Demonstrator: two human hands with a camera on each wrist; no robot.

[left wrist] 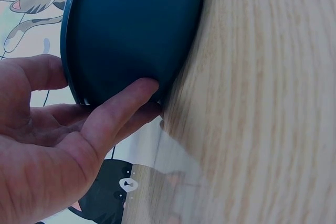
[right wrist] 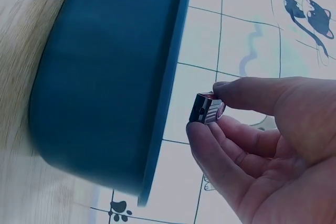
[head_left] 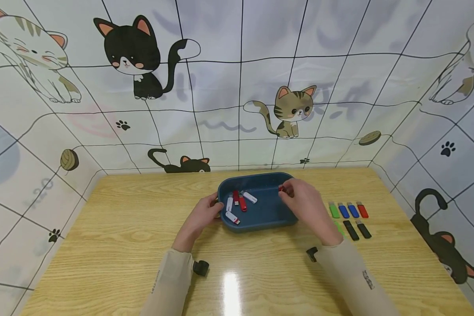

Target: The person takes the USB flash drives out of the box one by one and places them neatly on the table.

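A dark blue tray (head_left: 266, 210) stands on the table with several white USB sticks (head_left: 249, 197) and red USB sticks (head_left: 242, 203) in its left part. My left hand (head_left: 205, 211) holds the tray's left end, thumb at the rim and other fingers against the outer wall in the left wrist view. Above the tray's right end, my right hand (head_left: 307, 206) pinches a red USB stick (right wrist: 206, 108) between thumb and fingertips. Its metal plug points out from the fingers in the right wrist view.
Right of the tray lie two rows of USB sticks. The back row has a green one (head_left: 334, 210), two blue ones (head_left: 343, 210) and a red one (head_left: 362, 210). Two black ones (head_left: 351, 230) and a partly hidden green one lie in front. A cat-print cloth (head_left: 221, 87) surrounds the table.
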